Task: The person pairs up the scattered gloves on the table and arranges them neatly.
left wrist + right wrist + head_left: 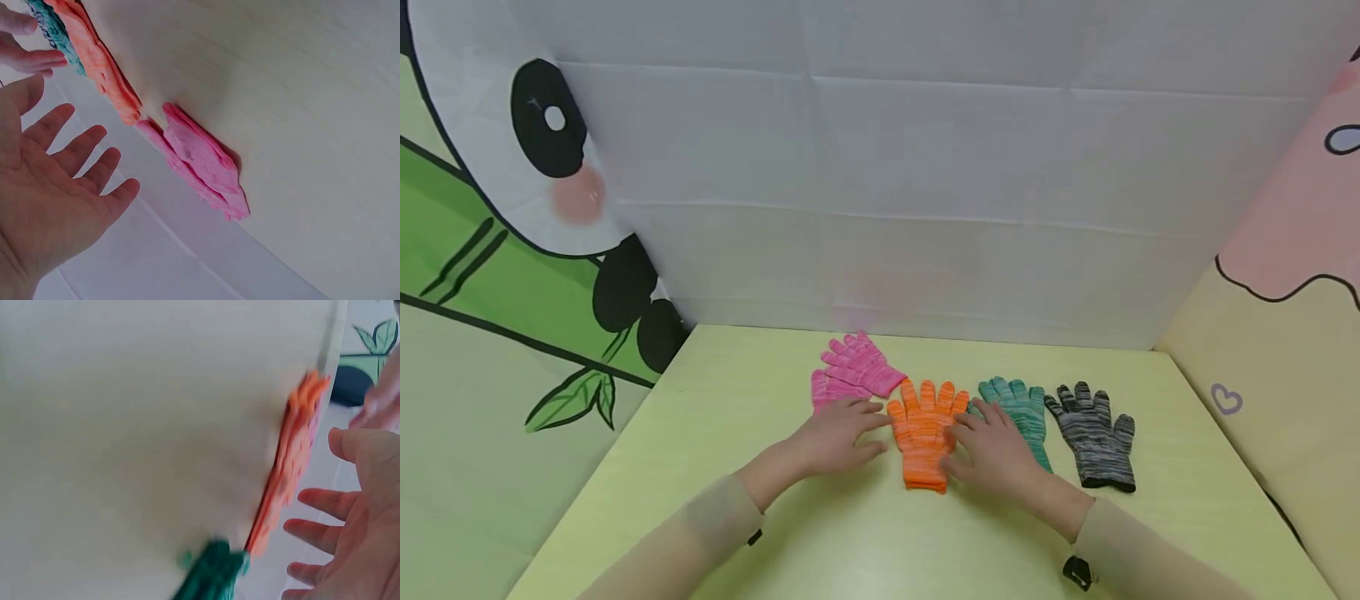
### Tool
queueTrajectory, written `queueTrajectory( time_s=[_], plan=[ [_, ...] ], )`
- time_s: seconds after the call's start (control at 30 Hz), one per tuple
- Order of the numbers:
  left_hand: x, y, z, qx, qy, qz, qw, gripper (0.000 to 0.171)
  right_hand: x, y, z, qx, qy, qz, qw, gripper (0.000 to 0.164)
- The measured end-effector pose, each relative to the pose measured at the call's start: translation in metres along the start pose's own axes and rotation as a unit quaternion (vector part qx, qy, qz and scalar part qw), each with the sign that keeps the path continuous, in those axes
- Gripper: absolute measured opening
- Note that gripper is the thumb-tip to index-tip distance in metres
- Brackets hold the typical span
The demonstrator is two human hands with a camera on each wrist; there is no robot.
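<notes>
An orange knit glove (pixel 923 442) lies flat with its fingers pointing to the far side, between my two hands. My left hand (pixel 837 435), fingers spread, hovers at its left side near two overlapping pink gloves (pixel 861 367). In the left wrist view this hand (pixel 62 175) holds nothing. My right hand (pixel 996 446) hovers over the orange glove's right edge and partly hides a green glove (pixel 1017 408). The right wrist view shows this hand (pixel 350 519) with loosely extended fingers and nothing in them. Farther right lies a grey-and-black glove (pixel 1095 437).
The gloves lie in a row on a pale yellow table (pixel 760 375). A white sheet (pixel 917 167) rises along the table's back edge. Printed cartoon panels stand on the left (pixel 475 433) and right (pixel 1262 358).
</notes>
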State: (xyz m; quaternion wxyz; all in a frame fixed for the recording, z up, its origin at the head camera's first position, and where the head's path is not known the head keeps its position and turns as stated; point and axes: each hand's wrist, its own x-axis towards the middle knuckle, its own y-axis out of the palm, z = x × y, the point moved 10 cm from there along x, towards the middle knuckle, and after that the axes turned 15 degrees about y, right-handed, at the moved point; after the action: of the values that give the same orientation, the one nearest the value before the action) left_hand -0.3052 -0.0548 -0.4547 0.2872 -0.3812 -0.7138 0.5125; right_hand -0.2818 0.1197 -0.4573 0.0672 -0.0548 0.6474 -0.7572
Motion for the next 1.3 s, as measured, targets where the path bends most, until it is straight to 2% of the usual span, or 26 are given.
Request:
queueTrajectory(
  time_s=[0.1, 0.23, 0.33, 0.53, 0.77, 1.03, 1.17, 1.3],
  plan=[
    [0.004, -0.013, 0.018, 0.006, -0.022, -0.040, 0.9989, 0.047, -0.006, 0.010, 0.006, -0.014, 0.015, 0.019, 1.000, 0.056],
    [0.013, -0.016, 0.031, 0.023, -0.028, -0.057, 0.9977, 0.042, -0.010, 0.019, 0.009, -0.039, 0.025, 0.028, 0.999, 0.065],
    [0.023, -0.012, 0.035, 0.029, -0.028, -0.048, 0.9980, 0.040, -0.011, 0.022, 0.009, -0.037, 0.031, 0.034, 0.998, 0.064],
    [0.055, -0.009, 0.043, 0.048, -0.041, -0.036, 0.9974, 0.040, -0.010, 0.022, 0.006, -0.017, 0.033, 0.025, 0.999, 0.054],
    [0.089, -0.012, 0.061, 0.088, -0.053, -0.053, 0.9933, 0.031, -0.009, 0.025, 0.005, -0.017, 0.030, 0.010, 0.999, 0.051],
    [0.108, 0.002, 0.075, 0.140, -0.079, -0.022, 0.9868, 0.022, -0.009, 0.029, 0.007, -0.024, 0.021, 0.005, 0.999, 0.050],
    [0.115, 0.009, 0.071, 0.161, -0.069, -0.003, 0.9846, 0.019, -0.008, 0.029, 0.006, -0.027, 0.023, 0.004, 0.999, 0.050],
    [0.118, 0.008, 0.065, 0.165, -0.062, -0.001, 0.9843, 0.015, -0.008, 0.029, 0.004, -0.030, 0.024, 0.001, 0.999, 0.050]
  ],
)
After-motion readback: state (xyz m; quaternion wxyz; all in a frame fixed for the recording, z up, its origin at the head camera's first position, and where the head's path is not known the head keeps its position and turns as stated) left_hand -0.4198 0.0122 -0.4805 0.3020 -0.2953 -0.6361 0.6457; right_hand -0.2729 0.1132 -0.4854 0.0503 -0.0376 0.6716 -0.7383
